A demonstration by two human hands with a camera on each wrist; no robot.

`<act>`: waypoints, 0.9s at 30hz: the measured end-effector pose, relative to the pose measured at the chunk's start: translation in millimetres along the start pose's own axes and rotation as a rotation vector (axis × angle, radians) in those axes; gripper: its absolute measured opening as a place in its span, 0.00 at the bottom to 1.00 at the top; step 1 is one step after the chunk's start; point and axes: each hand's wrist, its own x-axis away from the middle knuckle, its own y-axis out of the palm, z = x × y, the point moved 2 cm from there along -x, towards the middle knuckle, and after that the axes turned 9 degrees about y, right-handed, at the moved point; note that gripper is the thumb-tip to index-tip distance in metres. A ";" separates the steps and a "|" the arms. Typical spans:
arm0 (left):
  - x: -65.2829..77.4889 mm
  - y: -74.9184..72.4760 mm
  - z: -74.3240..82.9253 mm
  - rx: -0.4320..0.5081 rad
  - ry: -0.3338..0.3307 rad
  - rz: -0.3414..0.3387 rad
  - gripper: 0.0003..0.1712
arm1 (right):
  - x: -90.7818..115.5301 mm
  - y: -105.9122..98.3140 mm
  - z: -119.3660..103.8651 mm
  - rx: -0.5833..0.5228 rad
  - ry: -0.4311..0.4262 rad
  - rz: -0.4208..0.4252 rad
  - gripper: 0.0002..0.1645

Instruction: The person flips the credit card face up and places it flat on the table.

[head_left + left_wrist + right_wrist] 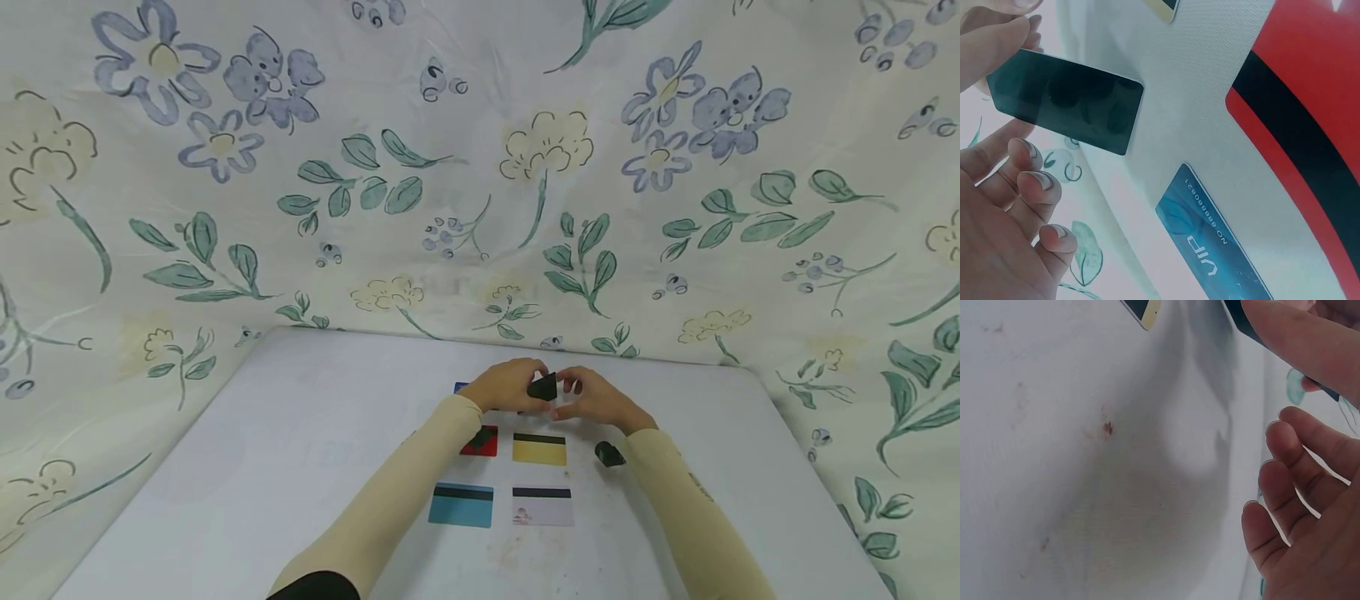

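My left hand (513,387) pinches a glossy dark card (1069,100) by one end, thumb above and a finger below, over the far part of the table. Facing it, my right hand (600,398) is close to the card's other side with its thumb and fingers apart. In the right wrist view, the right thumb (1310,340) lies across the dark card's edge; whether it touches is hard to tell. Below the hands lie a red card (1310,125) with a black stripe, a blue card (1204,237) lettered VIP, and a yellow card (540,450).
A light blue card (461,507) and a pale lilac card (543,508) lie nearer on the white table (300,467). Beside the right forearm is a small dark object (609,454). A flowered cloth (465,167) hangs behind the table's far edge.
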 end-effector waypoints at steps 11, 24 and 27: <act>2.2 -3.5 -0.3 0.008 -0.018 0.017 0.38 | -6.8 7.3 -0.6 -0.008 -0.043 -0.024 0.42; 5.0 -8.6 -1.5 0.042 -0.007 0.035 0.37 | -11.3 15.6 -3.7 0.000 -0.049 -0.029 0.38; 5.3 -8.4 -2.5 0.058 -0.001 0.039 0.37 | -11.0 17.0 -5.4 0.004 -0.046 -0.031 0.37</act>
